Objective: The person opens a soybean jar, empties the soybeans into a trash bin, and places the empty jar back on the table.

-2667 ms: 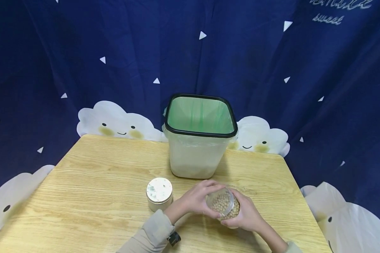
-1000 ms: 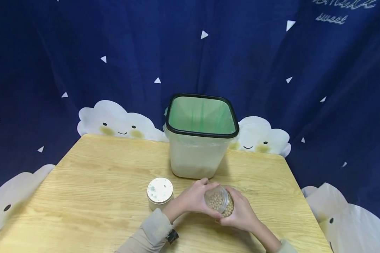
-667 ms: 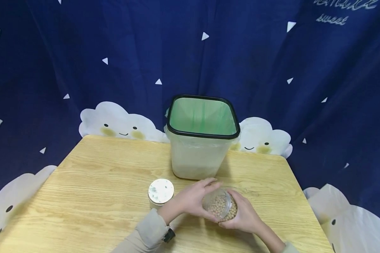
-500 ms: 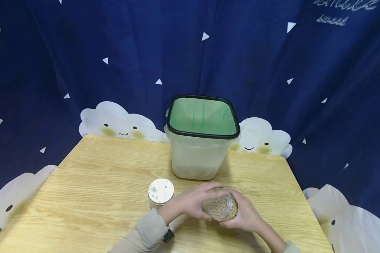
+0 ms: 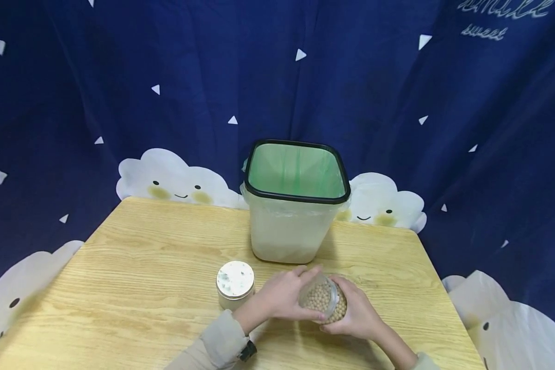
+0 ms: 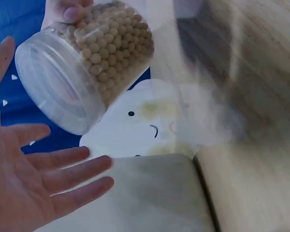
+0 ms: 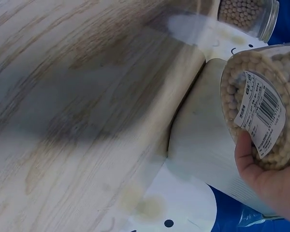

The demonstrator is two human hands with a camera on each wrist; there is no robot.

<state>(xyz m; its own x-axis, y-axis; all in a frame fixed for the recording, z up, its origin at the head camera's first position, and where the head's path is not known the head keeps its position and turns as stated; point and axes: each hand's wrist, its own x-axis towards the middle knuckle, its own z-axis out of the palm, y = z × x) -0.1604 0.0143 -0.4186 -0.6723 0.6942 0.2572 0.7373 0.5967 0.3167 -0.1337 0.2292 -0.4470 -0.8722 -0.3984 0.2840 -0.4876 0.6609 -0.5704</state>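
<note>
A clear plastic jar (image 5: 341, 307) full of small round tan balls, like soybeans, is held tilted just above the table. Around its base end curls my right hand (image 5: 358, 314); the right wrist view shows the thumb on the bottom, beside a white barcode label (image 7: 263, 113). The translucent lid (image 6: 50, 84) faces my left hand (image 5: 282, 297). In the left wrist view that hand's fingers (image 6: 70, 176) are spread and fairly straight, with a gap to the lid. Left of the hands stands a second jar (image 5: 235, 282) with a silvery lid; it holds similar balls in the right wrist view.
A whitish bin (image 5: 289, 231) with a black rim and a pale green inside stands behind the hands. The wooden table (image 5: 157, 257) stretches out to both sides. A dark blue curtain (image 5: 189, 67) with clouds and triangles hangs behind.
My left fingers have lifted from the lid and come back near it, changing their spread. My right hand keeps its hold; the jar has shifted only slightly.
</note>
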